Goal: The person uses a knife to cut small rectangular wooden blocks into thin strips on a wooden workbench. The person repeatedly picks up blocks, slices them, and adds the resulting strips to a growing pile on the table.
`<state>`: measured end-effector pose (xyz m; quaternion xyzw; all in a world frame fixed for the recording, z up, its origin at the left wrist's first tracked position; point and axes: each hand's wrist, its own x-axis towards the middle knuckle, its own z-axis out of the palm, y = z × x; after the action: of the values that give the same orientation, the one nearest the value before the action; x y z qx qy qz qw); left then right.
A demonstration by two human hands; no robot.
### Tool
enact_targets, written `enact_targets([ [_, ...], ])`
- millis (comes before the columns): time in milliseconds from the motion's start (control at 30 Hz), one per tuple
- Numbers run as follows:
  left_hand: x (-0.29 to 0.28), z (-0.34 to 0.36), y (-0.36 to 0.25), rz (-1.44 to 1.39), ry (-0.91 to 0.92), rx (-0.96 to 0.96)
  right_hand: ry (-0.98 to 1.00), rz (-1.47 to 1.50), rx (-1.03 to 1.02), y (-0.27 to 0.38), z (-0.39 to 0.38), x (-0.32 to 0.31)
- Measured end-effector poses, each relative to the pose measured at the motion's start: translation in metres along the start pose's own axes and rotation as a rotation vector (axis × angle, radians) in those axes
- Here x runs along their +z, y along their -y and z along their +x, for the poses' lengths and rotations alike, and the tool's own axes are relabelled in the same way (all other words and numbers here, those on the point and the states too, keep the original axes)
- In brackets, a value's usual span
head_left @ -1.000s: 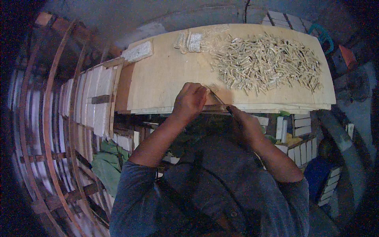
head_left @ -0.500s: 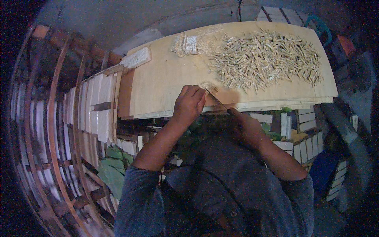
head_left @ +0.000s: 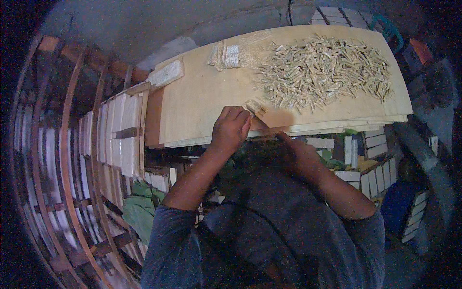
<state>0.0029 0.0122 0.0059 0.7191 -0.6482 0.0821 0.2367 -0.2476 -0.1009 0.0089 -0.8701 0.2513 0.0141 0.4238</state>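
Note:
My left hand is closed at the near edge of a pale wooden board, its fingers pinched around a small bundle of pale strands. My right hand is wrapped around the dark handle of a knife. The knife blade points up and left, its tip beside the bundle and my left fingers. Just past the bundle spreads a wide heap of short, pale cut pieces; their exact material is hard to make out. A tied hank of pale strands lies further back on the board.
A whitish block rests at the board's far left corner. Stacked pale panels stand left of it, beside a wooden slatted frame. White blocks and green cloth lie below the board's level.
The knife tip has shifted slightly at the bundle, and the bundle's strands show more spread beyond my left fingers. Both hands keep nearly the same place.

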Motion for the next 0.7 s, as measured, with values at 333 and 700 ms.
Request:
enact_targets([
  [333, -0.005, 0.001, -0.003, 0.033, 0.049, -0.007, -0.007, -0.052, -0.078, 0.033, 0.041, -0.005],
  [700, -0.004, -0.004, -0.004, 0.057, 0.053, -0.039, -0.005, 0.14, -0.044, 0.012, 0.0, -0.012],
])
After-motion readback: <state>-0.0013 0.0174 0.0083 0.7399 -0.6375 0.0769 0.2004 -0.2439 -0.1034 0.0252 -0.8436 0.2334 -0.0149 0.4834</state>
